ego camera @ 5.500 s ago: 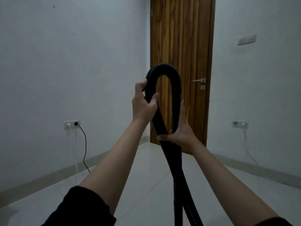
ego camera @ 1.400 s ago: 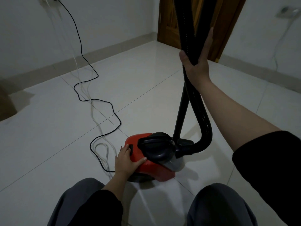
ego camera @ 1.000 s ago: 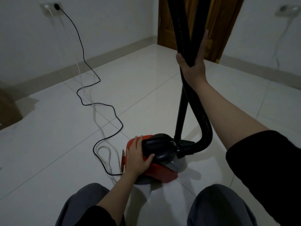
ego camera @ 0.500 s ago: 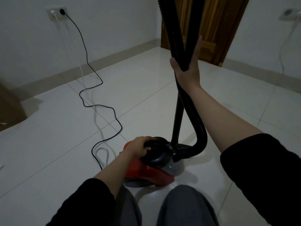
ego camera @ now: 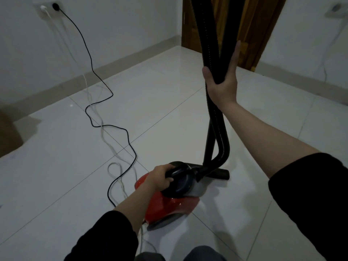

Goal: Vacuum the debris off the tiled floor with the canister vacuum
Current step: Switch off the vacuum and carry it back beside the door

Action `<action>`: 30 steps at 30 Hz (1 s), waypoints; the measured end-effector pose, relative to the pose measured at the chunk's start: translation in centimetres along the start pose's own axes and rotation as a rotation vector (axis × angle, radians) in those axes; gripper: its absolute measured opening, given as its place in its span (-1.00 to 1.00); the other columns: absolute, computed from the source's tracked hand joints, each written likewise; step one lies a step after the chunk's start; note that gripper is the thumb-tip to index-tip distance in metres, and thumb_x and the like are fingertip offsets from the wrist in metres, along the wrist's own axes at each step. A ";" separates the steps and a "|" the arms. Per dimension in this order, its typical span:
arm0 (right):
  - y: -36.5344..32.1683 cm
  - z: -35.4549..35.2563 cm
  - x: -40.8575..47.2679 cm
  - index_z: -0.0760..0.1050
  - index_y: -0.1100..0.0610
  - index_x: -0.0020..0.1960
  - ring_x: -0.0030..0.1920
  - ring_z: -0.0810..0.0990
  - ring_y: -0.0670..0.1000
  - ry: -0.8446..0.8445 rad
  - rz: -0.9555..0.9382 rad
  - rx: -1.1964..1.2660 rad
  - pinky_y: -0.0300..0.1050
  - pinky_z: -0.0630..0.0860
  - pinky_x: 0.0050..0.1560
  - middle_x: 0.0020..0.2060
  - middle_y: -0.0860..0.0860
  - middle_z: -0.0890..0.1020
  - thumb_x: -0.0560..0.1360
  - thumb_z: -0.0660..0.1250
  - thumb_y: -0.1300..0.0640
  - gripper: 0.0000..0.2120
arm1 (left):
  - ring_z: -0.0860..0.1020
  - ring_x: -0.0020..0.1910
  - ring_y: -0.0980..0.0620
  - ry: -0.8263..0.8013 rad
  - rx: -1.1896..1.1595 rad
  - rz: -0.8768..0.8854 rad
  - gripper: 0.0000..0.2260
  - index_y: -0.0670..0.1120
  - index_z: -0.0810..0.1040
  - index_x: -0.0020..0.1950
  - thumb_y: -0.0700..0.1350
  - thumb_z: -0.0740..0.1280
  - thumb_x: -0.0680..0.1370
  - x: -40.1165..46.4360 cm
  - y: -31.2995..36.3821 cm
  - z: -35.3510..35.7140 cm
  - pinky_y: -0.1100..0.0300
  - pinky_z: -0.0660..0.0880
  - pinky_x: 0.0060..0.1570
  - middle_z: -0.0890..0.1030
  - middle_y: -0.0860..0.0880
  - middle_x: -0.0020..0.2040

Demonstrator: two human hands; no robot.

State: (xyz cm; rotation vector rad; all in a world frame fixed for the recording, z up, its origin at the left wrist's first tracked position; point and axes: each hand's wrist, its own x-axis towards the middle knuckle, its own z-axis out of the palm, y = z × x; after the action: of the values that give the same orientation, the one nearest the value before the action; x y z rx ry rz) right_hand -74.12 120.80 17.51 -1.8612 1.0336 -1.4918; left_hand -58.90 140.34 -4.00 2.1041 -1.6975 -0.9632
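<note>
Left hand (ego camera: 161, 178) now gripping vacuum (ego camera: 169, 202) handle, right hand (ego camera: 223, 82) holding hose (ego camera: 211, 40)

Dim room: glossy white tiled floor (ego camera: 169, 95), plain white walls (ego camera: 122, 25), beige skirting (ego camera: 131, 55), wooden door (ego camera: 250, 25), wall socket (ego camera: 49, 7).

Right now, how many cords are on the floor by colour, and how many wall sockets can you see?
Black cord: 1
White cord: 1
Wall sockets: 2, left wall and right wall
Total: 4
</note>
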 end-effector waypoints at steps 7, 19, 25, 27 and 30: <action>-6.6 0.6 6.7 -0.09 0.18 0.58 0.15 0.44 -0.20 -0.039 -0.038 -0.083 -0.14 0.49 0.14 0.18 -0.41 0.27 0.47 0.40 -0.08 -0.08 | 0.54 0.21 -0.09 -0.030 -0.101 -0.083 -0.60 -0.02 0.47 0.33 -0.20 0.36 0.50 -2.9 5.0 -7.1 0.03 0.50 0.20 0.59 -0.09 0.22; -18.5 0.0 25.0 0.17 0.14 0.49 0.02 0.42 -0.52 -0.017 0.116 0.024 -0.58 0.39 -0.02 0.05 -0.37 0.39 0.30 0.55 0.09 -0.12 | 0.57 0.15 -0.04 -0.025 -0.119 -0.158 -0.63 -0.01 0.49 0.28 -0.18 0.36 0.48 -3.5 16.2 -25.5 0.06 0.52 0.15 0.61 -0.05 0.15; -19.5 0.6 35.7 0.14 0.18 0.51 0.07 0.40 -0.53 -0.050 0.113 0.078 -0.57 0.36 0.04 0.09 -0.35 0.39 0.32 0.55 0.11 -0.10 | 0.56 0.16 -0.06 0.008 -0.090 -0.210 -0.63 -0.03 0.49 0.29 -0.19 0.36 0.48 2.1 21.1 -33.8 0.07 0.51 0.17 0.61 -0.06 0.16; -18.8 1.4 39.4 0.12 0.17 0.52 0.10 0.39 -0.51 -0.074 0.083 0.092 -0.56 0.36 0.08 0.16 -0.27 0.41 0.32 0.54 0.11 -0.09 | 0.56 0.16 -0.07 0.011 -0.064 -0.227 -0.62 -0.03 0.48 0.30 -0.18 0.36 0.48 4.7 22.5 -36.0 0.07 0.51 0.16 0.60 -0.07 0.17; -17.6 2.7 44.8 0.08 0.15 0.54 0.15 0.37 -0.49 -0.104 0.041 0.112 -0.57 0.33 0.12 0.29 -0.13 0.41 0.34 0.52 0.12 -0.08 | 0.56 0.16 -0.09 0.025 -0.043 -0.256 -0.60 0.01 0.47 0.30 -0.16 0.36 0.47 9.0 24.2 -39.0 0.02 0.52 0.16 0.61 -0.06 0.17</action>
State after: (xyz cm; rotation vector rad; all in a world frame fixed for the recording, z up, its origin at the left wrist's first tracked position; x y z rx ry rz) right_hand -63.15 93.59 55.78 -1.8089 0.9154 -1.3850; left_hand -51.44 117.61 36.21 2.3344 -1.4051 -1.0270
